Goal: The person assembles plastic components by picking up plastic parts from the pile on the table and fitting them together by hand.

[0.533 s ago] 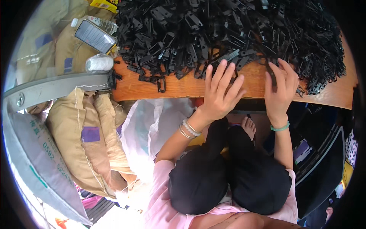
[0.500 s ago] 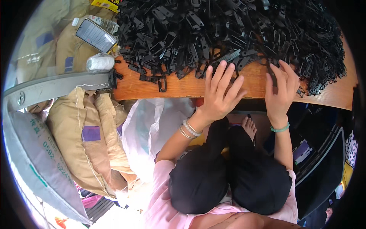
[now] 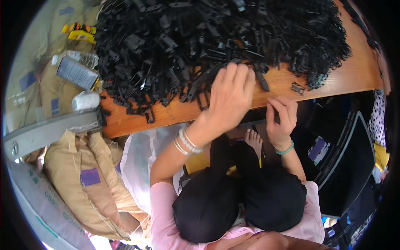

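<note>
Item: black plastic clips (image 3: 216,46), small moulded strips and buckles, heaped over the far part of a wooden tabletop (image 3: 333,79).
Left hand (image 3: 230,96): palm down at the heap's near edge, fingers together and curled over a few long strips.
Right hand (image 3: 281,118): at the table's near edge, fingertips pinched together; what they hold cannot be told.
Handling: probably light, stiff, smooth, apt to snag and tangle.
Grip point: one strip's middle, lifted clear of its neighbours.
Stray piece: single clip (image 3: 297,88) apart from the heap.

A pile of plastic clips (image 3: 216,46) fills the upper frame on a wooden table (image 3: 350,75). Sacks (image 3: 83,175) lie lower left, below the table's edge.
</note>
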The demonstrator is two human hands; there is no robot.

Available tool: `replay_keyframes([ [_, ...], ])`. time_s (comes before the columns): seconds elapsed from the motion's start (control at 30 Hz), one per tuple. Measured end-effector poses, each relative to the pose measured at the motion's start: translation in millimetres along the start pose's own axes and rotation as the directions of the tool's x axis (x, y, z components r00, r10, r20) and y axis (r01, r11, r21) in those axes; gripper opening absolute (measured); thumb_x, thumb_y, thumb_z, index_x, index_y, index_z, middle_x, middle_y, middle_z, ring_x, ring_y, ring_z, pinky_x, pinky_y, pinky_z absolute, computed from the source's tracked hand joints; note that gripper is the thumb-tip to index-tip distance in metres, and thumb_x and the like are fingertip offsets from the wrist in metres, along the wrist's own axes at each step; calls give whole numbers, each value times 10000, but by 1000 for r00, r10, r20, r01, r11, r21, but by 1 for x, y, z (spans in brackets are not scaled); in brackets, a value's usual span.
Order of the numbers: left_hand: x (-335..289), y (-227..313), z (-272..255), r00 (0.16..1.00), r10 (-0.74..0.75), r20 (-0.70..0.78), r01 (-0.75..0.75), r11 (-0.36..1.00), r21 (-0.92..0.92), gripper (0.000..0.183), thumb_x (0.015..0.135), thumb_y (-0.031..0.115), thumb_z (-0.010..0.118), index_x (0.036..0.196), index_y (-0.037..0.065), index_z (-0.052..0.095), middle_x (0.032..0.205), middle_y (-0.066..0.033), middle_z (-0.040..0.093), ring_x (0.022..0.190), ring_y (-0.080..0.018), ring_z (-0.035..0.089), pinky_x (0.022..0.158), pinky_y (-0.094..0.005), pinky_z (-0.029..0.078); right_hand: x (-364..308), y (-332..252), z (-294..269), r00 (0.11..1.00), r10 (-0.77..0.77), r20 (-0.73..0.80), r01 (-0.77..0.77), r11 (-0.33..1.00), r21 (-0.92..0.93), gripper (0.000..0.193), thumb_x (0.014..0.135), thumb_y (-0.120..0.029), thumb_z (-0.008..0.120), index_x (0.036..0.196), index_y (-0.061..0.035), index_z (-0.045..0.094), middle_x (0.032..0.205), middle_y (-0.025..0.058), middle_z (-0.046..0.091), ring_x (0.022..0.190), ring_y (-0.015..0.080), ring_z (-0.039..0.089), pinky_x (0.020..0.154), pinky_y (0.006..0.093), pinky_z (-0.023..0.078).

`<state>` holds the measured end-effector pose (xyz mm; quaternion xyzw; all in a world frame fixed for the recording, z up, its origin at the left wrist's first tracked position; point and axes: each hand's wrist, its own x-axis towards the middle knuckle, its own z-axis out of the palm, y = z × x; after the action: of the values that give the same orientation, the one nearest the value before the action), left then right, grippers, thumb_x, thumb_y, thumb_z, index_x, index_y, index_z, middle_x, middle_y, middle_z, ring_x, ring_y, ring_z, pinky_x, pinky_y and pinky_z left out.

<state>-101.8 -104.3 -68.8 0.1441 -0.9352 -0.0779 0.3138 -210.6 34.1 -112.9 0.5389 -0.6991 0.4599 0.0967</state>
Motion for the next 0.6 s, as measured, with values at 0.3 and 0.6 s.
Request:
replay_keyframes([
  [0.3, 14, 6, -7, 976, -216, 3, 212, 956, -204, 130, 705, 3, 720, 751, 22, 599, 868, -87, 549, 719, -182, 562, 593, -287, 447, -4, 40, -28, 967, 194, -162, -235, 928, -289, 246, 717, 36, 714, 946, -30, 651, 993, 102, 585, 823, 243, 554, 709, 335, 409],
  [0.6, -23, 33, -18, 524, -509, 683, 796, 9, -605, 411, 778, -69, 694, 1156, -20, 540, 905, -86, 622, 650, -78, 585, 565, -194, 476, 11, -8, -28, 987, 143, 67, -156, 950, 269, 180, 691, 55, 720, 858, 21, 662, 896, 141, 638, 740, 254, 612, 642, 316, 485],
])
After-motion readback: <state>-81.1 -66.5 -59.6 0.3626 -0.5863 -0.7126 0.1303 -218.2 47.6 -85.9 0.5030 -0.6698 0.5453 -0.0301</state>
